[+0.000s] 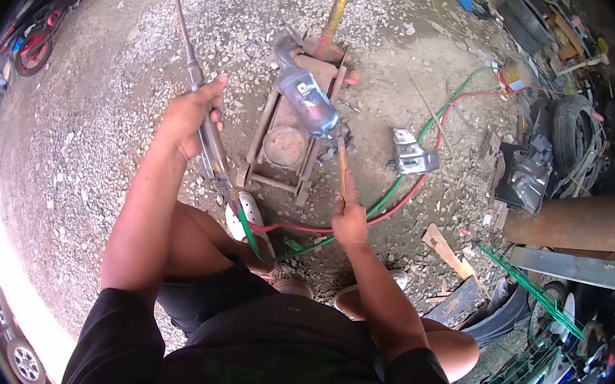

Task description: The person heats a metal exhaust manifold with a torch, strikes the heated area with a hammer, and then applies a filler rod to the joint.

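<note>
My left hand (194, 118) is closed around a gas torch (212, 146), whose long bent tip points up and away, with a small bluish glow at its end. My right hand (350, 222) grips the wooden handle of a hammer (342, 167). The hammer's dark head lies right at the near end of a catalytic converter (307, 103), a discoloured metal canister with a bent rusty pipe. That converter rests tilted on a rusty floor jack (261, 139). Green hose (388, 203) and red hose (415, 191) run from the torch's rear across the ground.
A bent, shiny metal shield (413, 155) lies right of the jack, whose yellow-and-red handle (335, 17) rises at the far end. Tyres (576, 129), a large rusty cylinder (571, 221) and a green wire rack (531, 288) crowd the right side. Gravel (80, 170) covers the ground.
</note>
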{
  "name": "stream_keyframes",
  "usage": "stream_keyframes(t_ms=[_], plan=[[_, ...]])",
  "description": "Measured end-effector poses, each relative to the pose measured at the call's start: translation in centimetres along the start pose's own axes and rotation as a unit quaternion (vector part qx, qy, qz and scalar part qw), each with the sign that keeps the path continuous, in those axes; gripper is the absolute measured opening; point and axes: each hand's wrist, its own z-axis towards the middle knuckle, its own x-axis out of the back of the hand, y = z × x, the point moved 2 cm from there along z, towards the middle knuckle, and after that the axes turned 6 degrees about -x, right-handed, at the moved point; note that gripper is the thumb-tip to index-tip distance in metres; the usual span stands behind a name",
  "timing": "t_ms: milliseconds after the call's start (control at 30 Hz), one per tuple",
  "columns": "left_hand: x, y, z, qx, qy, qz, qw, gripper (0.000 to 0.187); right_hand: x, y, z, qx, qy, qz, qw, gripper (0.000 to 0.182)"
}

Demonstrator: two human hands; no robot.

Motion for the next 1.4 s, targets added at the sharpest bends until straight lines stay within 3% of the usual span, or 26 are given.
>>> stream_keyframes(t_ms=[133,233,300,333,400,467,500,533,600,633,700,800,967,1100,1300,1333,1400], plan=[[-0.4,-0.6,-1.9,0.019,-0.022,-0.051,0.998,0.032,3.0,0.8,-3.0,0.015,0.006,0.01,1.0,0.07],[-1.3,-1.7,-4.6,0.042,-0.032,-0.095,0.994,0.028,5.8,2.8,-5.5,-0.025,0.004,-0.042,0.999,0.067],[-2.3,-3.6,-6.6,0.099,-0.054,-0.135,0.984,0.026,7.1,5.2,-5.9,-0.105,-0.008,-0.147,0.983,0.063],[-3.4,-4.1,-7.9,0.098,-0.066,-0.149,0.982,0.026,7.4,6.7,-5.9,-0.106,-0.004,-0.145,0.984,0.063],[-5.7,-5.4,-10.0,0.109,-0.107,-0.151,0.977,0.024,7.7,8.6,-6.0,-0.049,0.054,-0.285,0.956,0.065],[-8.9,-5.6,-12.7,0.11,-0.129,-0.164,0.972,0.023,11.5,3.5,-7.9,0.002,0.005,-0.051,0.999,0.069],[-10.4,-6.4,-13.3,0.123,-0.147,-0.167,0.967,0.025,13.5,-0.1,-9.9,-0.025,-0.077,0.165,0.983,0.075],[-12.0,-7.4,-14.0,0.12,-0.163,-0.16,0.966,0.024,15.4,-3.5,-11.9,-0.05,-0.156,0.372,0.914,0.081],[-15.1,-8.8,-15.8,0.143,-0.174,-0.177,0.958,0.023,18.0,-6.7,-15.7,-0.002,-0.275,0.432,0.859,0.085],[-16.6,-9.5,-16.8,0.152,-0.184,-0.179,0.954,0.024,18.3,-8.1,-17.0,0.062,-0.273,0.404,0.871,0.099],[-18.6,-10.6,-18.2,0.176,-0.212,-0.138,0.951,0.027,18.7,-9.3,-18.8,0.022,-0.256,0.387,0.885,0.115],[-20.2,-12.5,-19.4,0.176,-0.229,-0.111,0.951,0.028,17.8,-5.1,-18.9,0.038,-0.23,0.346,0.909,0.124],[-20.3,-13.8,-19.0,0.181,-0.363,-0.002,0.914,0.029,18.4,-5.7,-20.7,0.001,-0.22,0.412,0.884,0.119],[-18.7,-14.4,-18.7,0.252,-0.384,0.01,0.888,0.031,17.9,-4.6,-20.8,-0.048,-0.227,0.472,0.85,0.113],[-17.3,-13.5,-20.1,0.206,-0.329,0.065,0.919,0.033,16.7,-3.5,-19.9,-0.103,-0.218,0.461,0.854,0.096],[-16.9,-12.6,-21.0,0.194,-0.281,0.057,0.938,0.029,16.9,-3.6,-19.5,-0.119,-0.207,0.47,0.85,0.095],[-15.4,-13.5,-19.3,0.155,-0.298,0.056,0.94,0.03,16.9,-3.7,-18.8,-0.136,-0.184,0.445,0.866,0.089]])
